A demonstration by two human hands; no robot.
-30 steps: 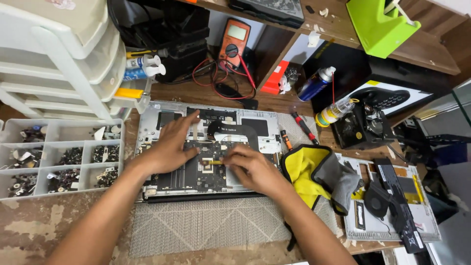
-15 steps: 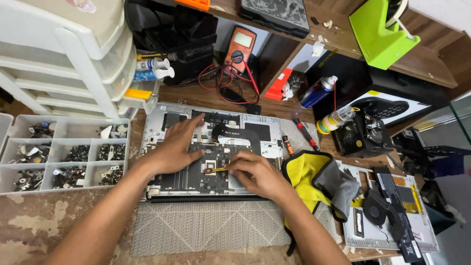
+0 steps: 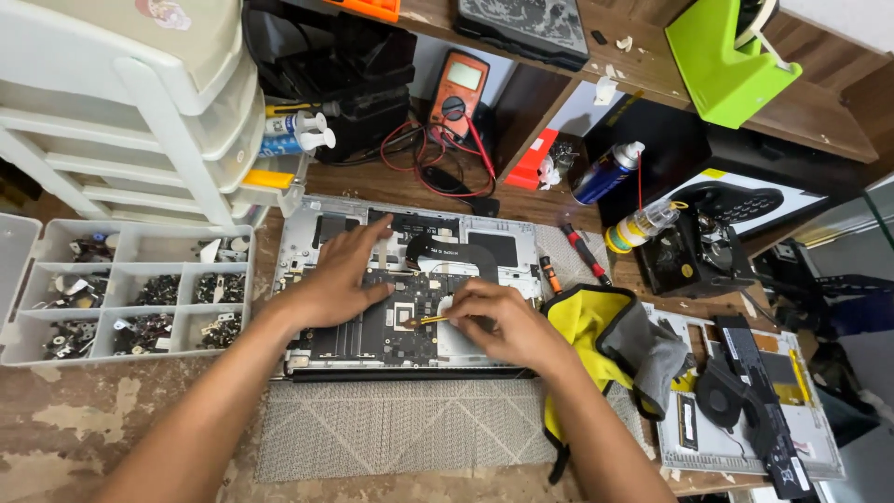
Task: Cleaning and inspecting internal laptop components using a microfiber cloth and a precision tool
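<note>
Left hand [image 3: 340,279] lay flat, fingers spread, bracing the opened silver laptop chassis w/ dark circuit board [image 3: 372,326] near the desk's front edge, while right hand [image 3: 503,321] pinched a thin yellow-handled tool [image 3: 426,319] tip-down on it; a slip could've gouged traces.

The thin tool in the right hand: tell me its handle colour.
Yellow-gold, with a dark tip, on the thin tool held by the right hand; shown in the head view.
</note>
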